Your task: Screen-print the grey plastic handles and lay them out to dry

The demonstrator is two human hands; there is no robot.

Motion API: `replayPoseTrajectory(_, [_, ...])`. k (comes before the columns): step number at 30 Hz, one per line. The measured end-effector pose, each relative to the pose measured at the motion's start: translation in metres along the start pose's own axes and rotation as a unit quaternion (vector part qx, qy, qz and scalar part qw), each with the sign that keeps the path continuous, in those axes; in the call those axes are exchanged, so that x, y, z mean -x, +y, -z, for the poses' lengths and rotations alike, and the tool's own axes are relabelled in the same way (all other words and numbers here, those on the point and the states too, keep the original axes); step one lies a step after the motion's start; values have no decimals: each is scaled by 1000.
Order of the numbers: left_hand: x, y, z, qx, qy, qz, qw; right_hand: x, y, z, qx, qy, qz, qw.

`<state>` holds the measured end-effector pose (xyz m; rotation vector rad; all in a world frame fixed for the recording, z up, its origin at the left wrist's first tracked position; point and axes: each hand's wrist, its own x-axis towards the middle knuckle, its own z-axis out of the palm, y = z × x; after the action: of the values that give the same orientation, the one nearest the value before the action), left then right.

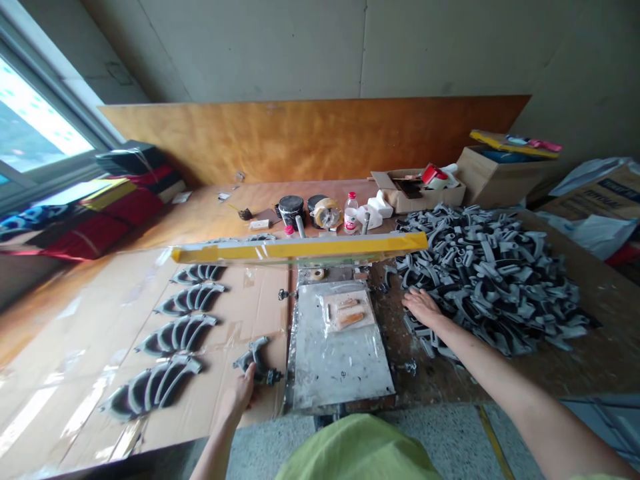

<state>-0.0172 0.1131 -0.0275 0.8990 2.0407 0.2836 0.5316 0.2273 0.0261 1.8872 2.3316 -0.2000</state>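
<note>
An upright wooden board [310,141] lines the rear of the worktop [210,212]. Before it stand, left to right, a black tub [291,211], a roll of tape [329,213], a red-capped bottle [351,216] and an open cardboard box [429,201]. A window [40,123] occupies the upper left.

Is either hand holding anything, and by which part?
Left hand touches a curved grey piece at its near side; whether it grips can't be told. Right hand: at the grey pile's edge, nothing visibly held.
</note>
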Motion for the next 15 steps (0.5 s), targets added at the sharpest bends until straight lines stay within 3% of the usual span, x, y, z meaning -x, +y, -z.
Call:
replayPoseTrajectory(3, [8, 8, 10, -13, -21, 20, 999, -5, -10, 20, -63, 90, 5, 994])
replayPoseTrajectory(6, [17, 31, 29, 0, -15, -18, 1000, -12, -42, 42, -231, 183, 29, 955])
replayPoseTrajectory(8, [27, 65, 42, 32, -6, -78, 996, -16, -77, 49, -324, 181, 89, 924])
replayPoseTrajectory(10, [44, 114, 54, 89, 12, -154, 984, -21, -114, 49, -349, 157, 160, 910])
replayPoseTrajectory(11, [55, 142, 61, 129, 25, -202, 971, -23, -129, 46, -336, 149, 192, 910])
replayPoseTrajectory(13, [79, 196, 73, 287, 57, -330, 898, -25, -152, 39, -280, 145, 232, 920])
replayPoseTrajectory(15, [101, 237, 83, 390, 68, -399, 827, -24, -164, 32, -218, 147, 244, 933])
